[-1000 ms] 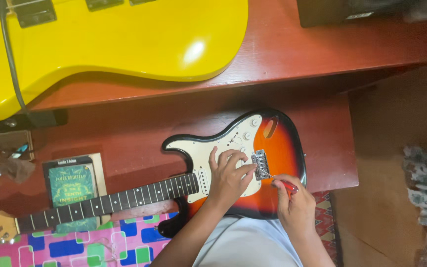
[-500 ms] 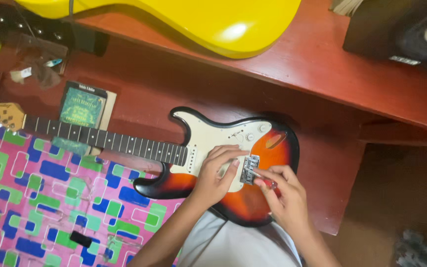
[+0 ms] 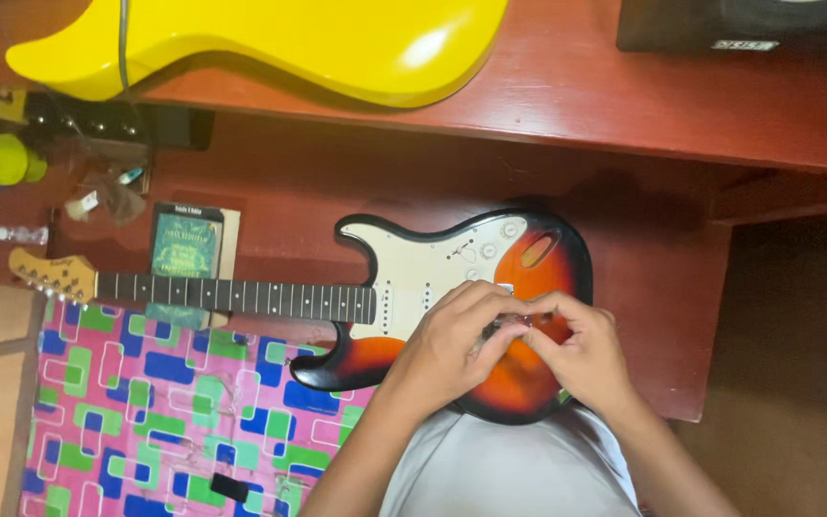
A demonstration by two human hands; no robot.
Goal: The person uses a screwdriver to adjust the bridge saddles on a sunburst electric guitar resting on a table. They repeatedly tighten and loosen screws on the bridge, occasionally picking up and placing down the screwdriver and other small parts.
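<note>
Both hands, left hand (image 3: 452,345) and right hand (image 3: 581,354), are pinching together over the guitar (image 3: 528,278) bridge, perhaps gripping a small tool, steadying it.

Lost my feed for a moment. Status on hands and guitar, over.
Left hand and right hand together over sunburst guitar bridge, fingertips pinching something small, can't tell what. Guitar flat on red table. Nothing in the way.

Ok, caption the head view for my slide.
Both hands, left hand and right hand, meet at a sunburst guitar's bridge.
</note>
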